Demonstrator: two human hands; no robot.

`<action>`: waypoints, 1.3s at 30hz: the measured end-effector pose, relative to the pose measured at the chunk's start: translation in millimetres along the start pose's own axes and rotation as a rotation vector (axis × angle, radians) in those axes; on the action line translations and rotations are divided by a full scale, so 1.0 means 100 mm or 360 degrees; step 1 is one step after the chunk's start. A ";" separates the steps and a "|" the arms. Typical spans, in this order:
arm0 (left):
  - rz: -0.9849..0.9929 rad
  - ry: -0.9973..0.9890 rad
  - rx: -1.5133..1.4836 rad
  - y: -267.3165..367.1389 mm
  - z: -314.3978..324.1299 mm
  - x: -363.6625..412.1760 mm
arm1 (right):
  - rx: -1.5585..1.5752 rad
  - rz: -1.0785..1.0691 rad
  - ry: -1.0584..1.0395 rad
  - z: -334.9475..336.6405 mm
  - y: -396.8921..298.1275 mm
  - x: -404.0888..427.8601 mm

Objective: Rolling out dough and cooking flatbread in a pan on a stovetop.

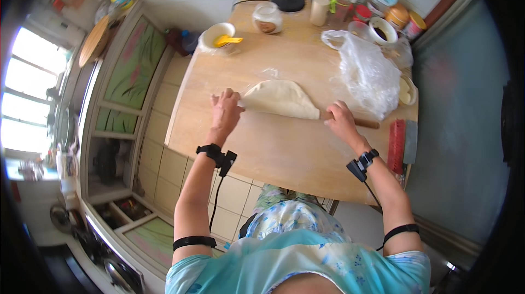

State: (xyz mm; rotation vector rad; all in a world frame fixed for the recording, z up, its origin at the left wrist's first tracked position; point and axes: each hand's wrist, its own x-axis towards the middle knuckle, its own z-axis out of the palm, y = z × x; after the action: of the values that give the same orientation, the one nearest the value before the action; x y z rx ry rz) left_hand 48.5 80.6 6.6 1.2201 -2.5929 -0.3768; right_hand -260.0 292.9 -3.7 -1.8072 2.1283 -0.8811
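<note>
A pale sheet of dough (pixel 283 97) lies on the wooden tabletop (pixel 279 142), rounded at its far side. Its near edge runs along a wooden rolling pin (pixel 367 123), whose right end sticks out bare; the dough seems to cover the rest. My right hand (pixel 341 117) is closed around the pin just beside the dough's right corner. At the dough's left corner my left hand (pixel 225 107) has its fingers bent and pinched on the edge. Blur there hides whether the pin's left end is also under those fingers.
A white plastic bag (pixel 367 68) lies right of the dough. A red-bristled brush (pixel 396 146) rests near the right edge. Behind stand a bowl (pixel 217 33) with a yellow scoop (pixel 227 40), a glass jar (pixel 267 17), a black lid (pixel 288 0) and several containers (pixel 320 10).
</note>
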 end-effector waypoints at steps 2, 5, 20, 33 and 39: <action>0.0027 0.0138 -0.0087 0.02 -0.06 -0.20 | 0.0008 0.0001 -0.0011 0.11 0.02 -0.10; -0.0046 0.0053 0.0069 0.04 -0.19 -0.48 | -0.0087 -0.0013 -0.0101 0.10 -0.05 -0.21; -0.0562 0.0323 0.0171 -1.89 -1.22 -2.43 | -0.0057 -0.0702 0.0027 1.31 -2.27 0.69; -0.1792 0.0566 0.0372 -3.57 -2.18 -5.31 | 0.0183 -0.1019 -0.1024 3.59 -4.89 1.20; -0.2167 0.0737 0.0562 -3.76 -2.35 -6.10 | 0.0106 -0.1273 -0.1265 4.51 -5.76 1.66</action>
State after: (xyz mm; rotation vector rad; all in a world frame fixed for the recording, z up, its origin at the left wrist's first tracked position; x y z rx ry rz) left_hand 771.6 294.4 30.2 2.6359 -1.1360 0.1694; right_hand 412.4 -39.6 -3.4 -2.4316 0.8856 -0.2291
